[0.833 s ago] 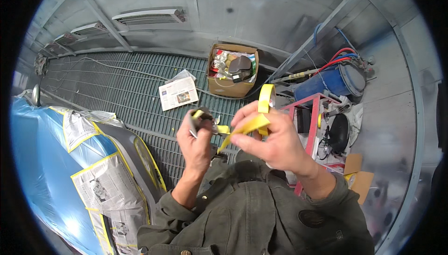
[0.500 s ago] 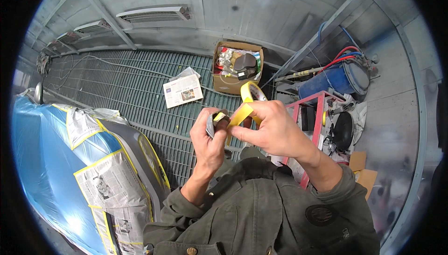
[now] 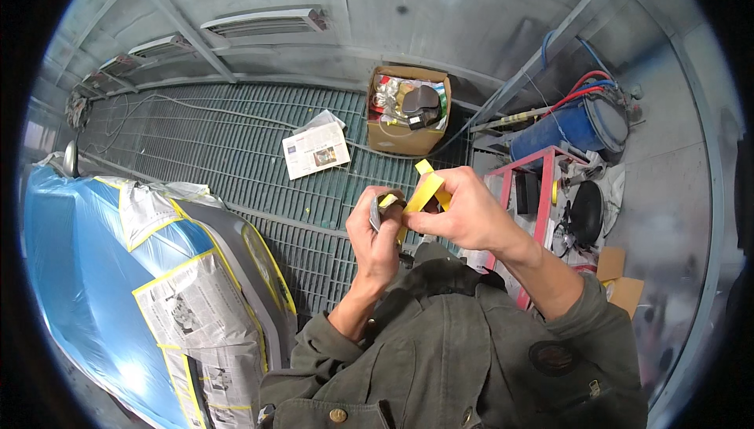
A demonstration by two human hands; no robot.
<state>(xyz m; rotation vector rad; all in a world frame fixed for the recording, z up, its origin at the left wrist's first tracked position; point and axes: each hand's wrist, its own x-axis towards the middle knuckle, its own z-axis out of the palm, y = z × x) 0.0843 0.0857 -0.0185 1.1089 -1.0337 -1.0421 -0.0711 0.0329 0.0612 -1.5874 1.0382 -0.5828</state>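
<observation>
My left hand (image 3: 372,242) is closed around a small, dark grey curved piece (image 3: 375,212) with a bit of yellow tape showing at its top; most of it is hidden in the palm. Close beside it, my right hand (image 3: 474,215) pinches yellow masking tape (image 3: 425,192). A flat stretch of the tape runs between the two hands, and a short end hangs below the fingers. The roll itself is largely covered by the right hand, with only a yellow part (image 3: 424,166) sticking up above it.
At left stands a car body (image 3: 86,272) masked with blue film, newspaper and yellow tape. Newspaper sheets (image 3: 314,154) lie on the grated floor (image 3: 212,146). Beyond my hands is a filled cardboard box (image 3: 400,140). A red-framed cart (image 3: 542,217) and blue tank (image 3: 565,130) stand right.
The tape roll has turned and dropped behind my right hand, so its ring no longer shows. Both hands appear slightly farther right in the view, which has itself shifted.
</observation>
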